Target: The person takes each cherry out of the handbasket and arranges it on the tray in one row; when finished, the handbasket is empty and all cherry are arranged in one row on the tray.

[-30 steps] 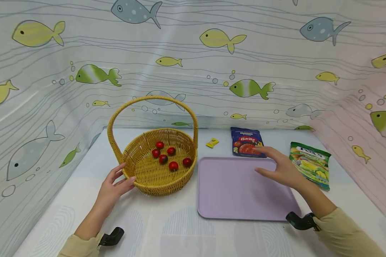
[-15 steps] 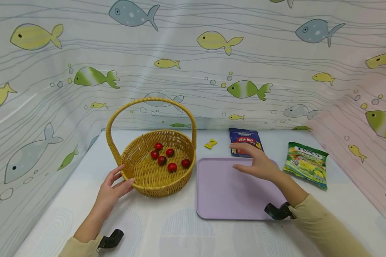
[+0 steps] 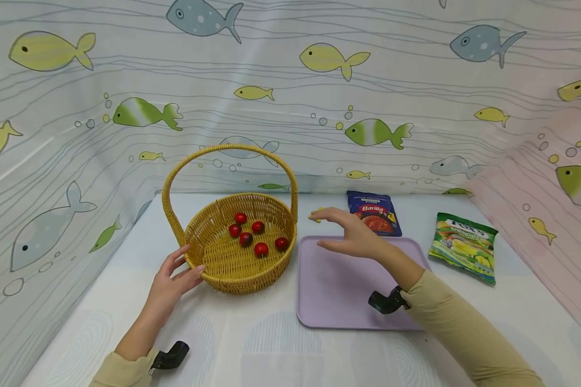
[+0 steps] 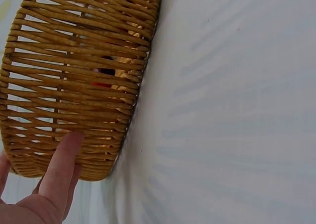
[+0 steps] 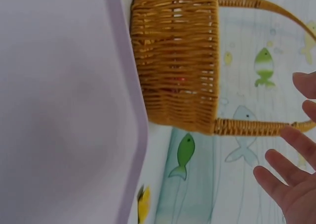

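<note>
A round golden wicker basket [image 3: 244,279] with a tall arched handle stands at the left of the table. Several small dark red cherry-like fruits [image 3: 261,249] lie inside it. My left hand [image 3: 167,284] rests against its near-left rim, fingers spread; in the left wrist view, a fingertip [image 4: 73,141] touches the woven outer wall. My right hand [image 3: 351,235] is over the far part of a lilac tray [image 3: 348,301], fingers apart and holding nothing. Its fingertips partly cover a small yellow-wrapped candy [image 3: 318,214] behind the tray in the head view.
A dark blue Barilla pouch [image 3: 374,212] lies behind the tray. To the tray's right is a green FOX'S bag [image 3: 465,247]. A fish-patterned sheet [image 3: 290,123] rises behind the table and along both sides.
My right hand has moved left across the tray, from near the Barilla pouch towards the yellow candy. My left hand stays at the basket's rim.
</note>
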Action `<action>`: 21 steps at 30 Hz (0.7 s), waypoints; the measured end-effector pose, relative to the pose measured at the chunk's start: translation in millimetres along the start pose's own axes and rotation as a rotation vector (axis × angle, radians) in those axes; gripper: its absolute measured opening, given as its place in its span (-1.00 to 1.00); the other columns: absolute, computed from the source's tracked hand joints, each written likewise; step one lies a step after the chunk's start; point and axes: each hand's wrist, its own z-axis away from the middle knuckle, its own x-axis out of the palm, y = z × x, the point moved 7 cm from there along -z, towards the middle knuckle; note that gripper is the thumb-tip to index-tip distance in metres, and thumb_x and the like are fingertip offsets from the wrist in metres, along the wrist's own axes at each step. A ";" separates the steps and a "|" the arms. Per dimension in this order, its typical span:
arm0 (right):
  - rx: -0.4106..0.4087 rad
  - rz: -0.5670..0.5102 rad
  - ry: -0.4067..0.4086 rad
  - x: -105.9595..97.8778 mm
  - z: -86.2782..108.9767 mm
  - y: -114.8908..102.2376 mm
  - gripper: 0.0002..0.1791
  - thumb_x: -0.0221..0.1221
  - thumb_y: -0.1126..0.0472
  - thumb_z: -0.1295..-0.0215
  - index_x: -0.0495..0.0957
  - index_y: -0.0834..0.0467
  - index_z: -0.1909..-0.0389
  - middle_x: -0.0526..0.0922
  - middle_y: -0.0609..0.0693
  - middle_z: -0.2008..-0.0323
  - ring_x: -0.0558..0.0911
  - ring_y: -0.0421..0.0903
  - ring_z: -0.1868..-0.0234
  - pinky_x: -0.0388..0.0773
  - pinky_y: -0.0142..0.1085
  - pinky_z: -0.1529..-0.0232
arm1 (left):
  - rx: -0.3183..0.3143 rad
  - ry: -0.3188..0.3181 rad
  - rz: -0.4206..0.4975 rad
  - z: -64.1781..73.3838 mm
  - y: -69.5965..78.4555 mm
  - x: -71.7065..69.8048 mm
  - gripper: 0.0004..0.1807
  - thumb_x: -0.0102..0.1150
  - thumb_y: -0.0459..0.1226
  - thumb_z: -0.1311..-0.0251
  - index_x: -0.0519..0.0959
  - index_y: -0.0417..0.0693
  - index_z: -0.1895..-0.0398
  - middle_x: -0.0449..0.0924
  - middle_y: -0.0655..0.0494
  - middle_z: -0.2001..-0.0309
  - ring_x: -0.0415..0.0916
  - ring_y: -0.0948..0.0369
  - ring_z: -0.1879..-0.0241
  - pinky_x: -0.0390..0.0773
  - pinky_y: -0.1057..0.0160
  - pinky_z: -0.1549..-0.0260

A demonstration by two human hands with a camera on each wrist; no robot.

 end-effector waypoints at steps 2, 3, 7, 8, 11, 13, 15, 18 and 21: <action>-0.019 -0.010 -0.018 5.3 -8.6 -1.6 -0.48 0.32 0.27 -0.08 0.46 0.18 -0.11 0.48 0.01 -0.12 0.39 -0.08 -0.17 0.41 -0.08 -0.12 | -0.001 0.002 -0.001 -0.4 0.0 0.1 -0.17 0.16 -0.16 -0.22 -0.07 0.04 -0.46 -0.13 -0.23 -0.37 0.32 0.26 -0.08 0.54 0.25 0.09; -0.025 -0.018 -0.032 8.0 -13.1 -2.6 -0.48 0.31 0.27 -0.09 0.46 0.19 -0.12 0.48 0.01 -0.13 0.40 -0.09 -0.17 0.42 -0.05 -0.10 | -0.001 0.002 0.001 -0.6 -0.1 0.2 -0.17 0.16 -0.16 -0.22 -0.07 0.04 -0.46 -0.13 -0.23 -0.37 0.31 0.23 -0.10 0.54 0.25 0.09; -0.044 -0.032 -0.090 18.7 -31.5 -7.4 -0.49 0.29 0.31 -0.10 0.45 0.23 -0.12 0.49 0.05 -0.11 0.41 -0.07 -0.16 0.41 -0.08 -0.11 | -0.003 0.000 0.003 -0.5 0.3 0.6 -0.17 0.16 -0.16 -0.22 -0.07 0.05 -0.46 -0.12 -0.23 -0.37 0.30 0.19 -0.12 0.54 0.25 0.09; -0.047 -0.031 -0.106 20.9 -36.1 -8.5 -0.49 0.29 0.31 -0.10 0.46 0.22 -0.12 0.49 0.04 -0.11 0.41 -0.08 -0.15 0.41 -0.10 -0.12 | -0.003 0.000 0.006 -0.6 0.7 0.7 -0.17 0.17 -0.16 -0.22 -0.07 0.05 -0.46 -0.11 -0.23 -0.37 0.31 0.22 -0.11 0.54 0.25 0.09; -0.058 -0.024 -0.149 27.0 -50.1 -11.4 -0.51 0.28 0.29 -0.12 0.47 0.19 -0.12 0.50 0.02 -0.09 0.43 -0.08 -0.14 0.39 -0.20 -0.15 | 0.000 0.001 0.013 -0.8 1.3 0.9 -0.16 0.17 -0.17 -0.21 -0.07 0.04 -0.46 -0.11 -0.23 -0.36 0.35 0.36 -0.02 0.55 0.26 0.10; -0.057 -0.020 -0.179 31.5 -59.3 -12.6 -0.51 0.27 0.27 -0.13 0.47 0.17 -0.12 0.51 0.00 -0.08 0.43 -0.11 -0.12 0.38 -0.23 -0.15 | 0.002 0.001 0.024 -0.9 1.5 0.8 -0.16 0.18 -0.18 -0.21 -0.06 0.03 -0.45 -0.11 -0.23 -0.36 0.36 0.43 0.03 0.55 0.26 0.10; -0.043 -0.017 -0.221 36.6 -68.0 -14.1 -0.52 0.25 0.24 -0.15 0.47 0.13 -0.13 0.51 -0.03 -0.08 0.42 -0.15 -0.13 0.36 -0.26 -0.16 | 0.002 0.002 0.026 -0.9 1.6 0.6 -0.16 0.18 -0.18 -0.21 -0.06 0.02 -0.45 -0.11 -0.23 -0.36 0.37 0.48 0.07 0.55 0.27 0.11; -0.016 -0.006 -0.292 45.9 -80.5 -14.6 -0.54 0.22 0.22 -0.18 0.47 0.11 -0.14 0.50 -0.08 -0.09 0.39 -0.22 -0.15 0.34 -0.32 -0.17 | 0.001 0.004 0.020 -1.0 1.1 0.3 -0.16 0.18 -0.18 -0.21 -0.07 0.01 -0.45 -0.10 -0.25 -0.36 0.37 0.50 0.09 0.56 0.27 0.12; -0.022 -0.011 -0.354 55.2 -93.4 -15.1 -0.55 0.20 0.25 -0.19 0.46 0.14 -0.13 0.49 -0.06 -0.10 0.39 -0.20 -0.15 0.33 -0.37 -0.16 | 0.001 0.006 0.013 -1.4 1.0 0.5 -0.16 0.18 -0.18 -0.21 -0.07 0.02 -0.45 -0.09 -0.25 -0.36 0.37 0.50 0.09 0.56 0.26 0.12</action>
